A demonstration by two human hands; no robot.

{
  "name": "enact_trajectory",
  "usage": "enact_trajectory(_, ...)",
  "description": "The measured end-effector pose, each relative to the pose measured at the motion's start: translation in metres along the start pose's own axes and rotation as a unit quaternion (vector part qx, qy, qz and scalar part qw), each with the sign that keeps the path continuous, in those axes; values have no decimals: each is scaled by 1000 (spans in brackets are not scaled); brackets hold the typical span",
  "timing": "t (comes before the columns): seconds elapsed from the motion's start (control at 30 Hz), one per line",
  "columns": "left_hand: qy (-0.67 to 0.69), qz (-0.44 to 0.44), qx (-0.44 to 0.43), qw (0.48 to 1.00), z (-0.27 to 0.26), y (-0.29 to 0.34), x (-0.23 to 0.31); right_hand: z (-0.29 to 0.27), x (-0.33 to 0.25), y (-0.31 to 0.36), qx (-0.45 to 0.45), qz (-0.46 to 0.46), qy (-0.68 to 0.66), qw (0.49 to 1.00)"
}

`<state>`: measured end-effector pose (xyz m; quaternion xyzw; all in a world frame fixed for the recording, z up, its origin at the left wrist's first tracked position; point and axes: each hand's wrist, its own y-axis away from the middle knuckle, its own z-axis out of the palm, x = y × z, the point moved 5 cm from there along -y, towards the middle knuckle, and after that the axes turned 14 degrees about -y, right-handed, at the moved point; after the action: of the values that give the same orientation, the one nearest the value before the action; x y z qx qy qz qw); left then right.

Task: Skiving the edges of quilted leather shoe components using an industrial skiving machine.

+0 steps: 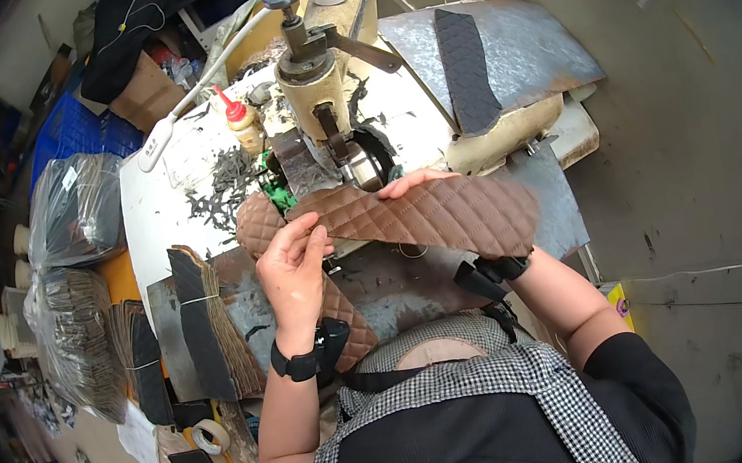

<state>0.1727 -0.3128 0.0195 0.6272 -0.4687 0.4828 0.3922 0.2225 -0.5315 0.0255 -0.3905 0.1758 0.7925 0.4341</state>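
A brown quilted leather panel [444, 217] stretches between my hands in front of a cream machine head [317, 103] with a round shiny metal part [366, 165]. My left hand [294, 265] pinches the panel's narrow left end between thumb and fingers. My right hand [416, 181] grips its upper edge; the fingers show on the far side, while the panel covers the thumb and palm. A second brown quilted piece [260, 225] lies beneath my left wrist, running from the machine down toward my lap.
Dark scraps [230, 189] litter the white tabletop left of the machine, near a red-capped bottle [239, 122]. A black quilted piece [467, 69] lies on the metal plate [534, 46] at right. Tied panel stacks [200, 319] stand at left beside plastic-wrapped bundles [84, 297]. A white lamp [158, 145] arches overhead.
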Motion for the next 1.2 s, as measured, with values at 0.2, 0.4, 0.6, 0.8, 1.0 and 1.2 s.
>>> enact_trajectory(0.2,-6,12,-100,995,27,3,9,-13,-16,2,6,-102,31,994)
enact_trajectory(0.4,-25,13,-107,994,26,0,2,9,-18,29,20,-60,134,989)
enact_trajectory(0.6,-126,60,37,990,-25,5,2,-69,-91,15,133,-142,-298,935)
enact_trajectory(0.8,-437,41,91,894,-58,15,-46,-114,-147,-32,355,-180,128,909)
enact_trajectory(1.0,-398,25,97,912,-54,6,-53,-129,-146,-13,401,-182,297,847)
enact_trajectory(1.2,-374,-24,104,921,-68,8,-65,-39,-68,97,32,176,172,969)
